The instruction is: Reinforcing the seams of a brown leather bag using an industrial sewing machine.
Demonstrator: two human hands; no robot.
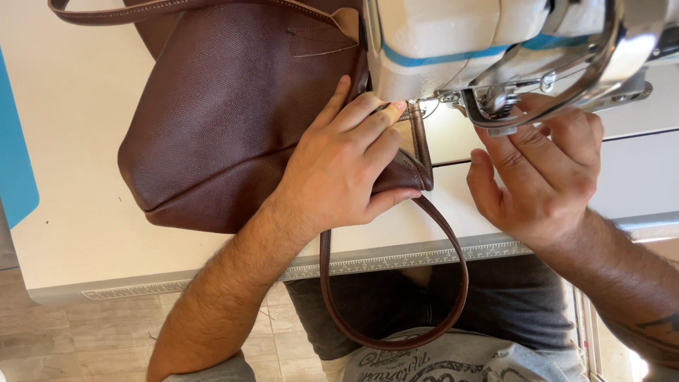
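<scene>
A brown leather bag (219, 120) lies on the white sewing table (78, 205), its corner pushed under the head of a white sewing machine (453, 35). My left hand (346, 159) presses flat on the bag's corner, fingertips close to the needle area. One brown strap (424, 297) loops off the table's front edge toward my lap. My right hand (541, 173) sits just right of the needle, fingers curled up at the metal presser-foot parts (495, 99); what they touch is hidden.
A ruler strip (396, 262) runs along the table's front edge. A blue panel (14, 155) shows at the far left. A second strap (141, 10) lies at the top. Tiled floor (92, 332) lies below the table.
</scene>
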